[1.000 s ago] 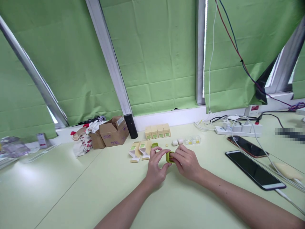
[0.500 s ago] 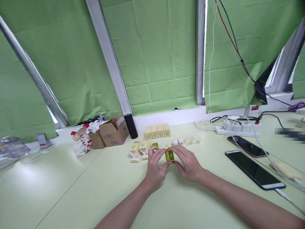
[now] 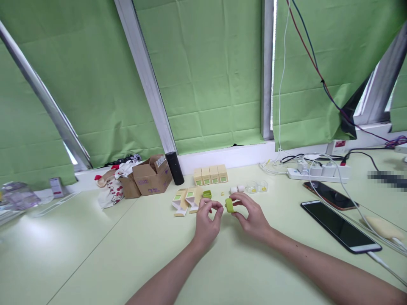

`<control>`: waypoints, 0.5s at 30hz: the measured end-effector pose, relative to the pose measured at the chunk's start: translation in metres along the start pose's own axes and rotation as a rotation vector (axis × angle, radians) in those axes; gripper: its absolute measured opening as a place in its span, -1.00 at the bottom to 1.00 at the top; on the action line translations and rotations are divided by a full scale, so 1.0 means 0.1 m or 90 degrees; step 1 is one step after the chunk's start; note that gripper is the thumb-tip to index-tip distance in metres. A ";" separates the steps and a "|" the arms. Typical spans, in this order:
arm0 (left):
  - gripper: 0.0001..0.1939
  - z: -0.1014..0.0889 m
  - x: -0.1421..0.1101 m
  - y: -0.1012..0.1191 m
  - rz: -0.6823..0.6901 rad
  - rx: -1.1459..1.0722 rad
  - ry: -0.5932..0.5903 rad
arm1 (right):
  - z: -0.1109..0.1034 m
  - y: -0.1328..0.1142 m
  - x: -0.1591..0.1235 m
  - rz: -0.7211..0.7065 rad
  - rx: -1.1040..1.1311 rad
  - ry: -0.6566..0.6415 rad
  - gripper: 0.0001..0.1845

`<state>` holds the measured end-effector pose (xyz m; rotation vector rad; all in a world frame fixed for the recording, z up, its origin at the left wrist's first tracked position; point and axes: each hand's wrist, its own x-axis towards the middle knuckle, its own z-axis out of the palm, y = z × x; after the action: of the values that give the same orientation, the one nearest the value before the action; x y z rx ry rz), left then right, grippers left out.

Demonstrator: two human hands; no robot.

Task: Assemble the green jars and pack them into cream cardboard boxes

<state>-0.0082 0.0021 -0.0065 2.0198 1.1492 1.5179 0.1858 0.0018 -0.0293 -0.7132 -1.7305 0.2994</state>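
My right hand point(image 3: 251, 214) pinches a small green plastic case point(image 3: 229, 205) by its top and bottom, its outer face turned to the left. Just left of it, my left hand point(image 3: 208, 220) is closed, thumb and index finger pressed together; whatever they may hold is too small to make out. Beyond the left hand lies a second green case part point(image 3: 207, 194), with a tiny yellowish piece point(image 3: 222, 193) to its right. Two white cylinders point(image 3: 237, 189) and two clear containers with yellow bits point(image 3: 257, 187) stand farther right. Two opened small cartons point(image 3: 187, 200) lie on the left.
A row of several small beige boxes point(image 3: 210, 175) stands at the back, near a black cylinder point(image 3: 174, 168) and a cardboard box point(image 3: 152, 174). Two phones point(image 3: 340, 225) with cables and a white power strip point(image 3: 319, 173) occupy the table's right side.
My left hand has let go of the green case and moved slightly left, its fingertips now pinched. The case has turned in my right hand, from its hollow side to its outer face.
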 end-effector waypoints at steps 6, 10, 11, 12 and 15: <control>-0.87 0.03 0.00 0.03 -0.043 -0.027 -0.033 | 0.03 0.00 -0.02 -0.012 0.005 -0.011 -0.49; -0.86 0.02 0.00 0.06 -0.062 -0.042 -0.038 | 0.04 0.01 -0.03 -0.010 0.005 -0.008 -0.52; -0.85 0.02 0.00 0.06 -0.067 -0.043 -0.037 | 0.04 0.02 -0.04 -0.010 0.004 -0.009 -0.52; -0.85 0.02 0.00 0.07 -0.070 -0.044 -0.037 | 0.05 0.03 -0.04 -0.009 0.003 -0.011 -0.51; -0.81 0.02 0.00 0.07 -0.074 -0.047 -0.042 | 0.05 0.05 -0.04 -0.008 0.004 -0.012 -0.50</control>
<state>-0.0033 -0.0017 -0.0019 1.9054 1.1462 1.4052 0.1826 0.0036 -0.0369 -0.6968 -1.7505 0.3040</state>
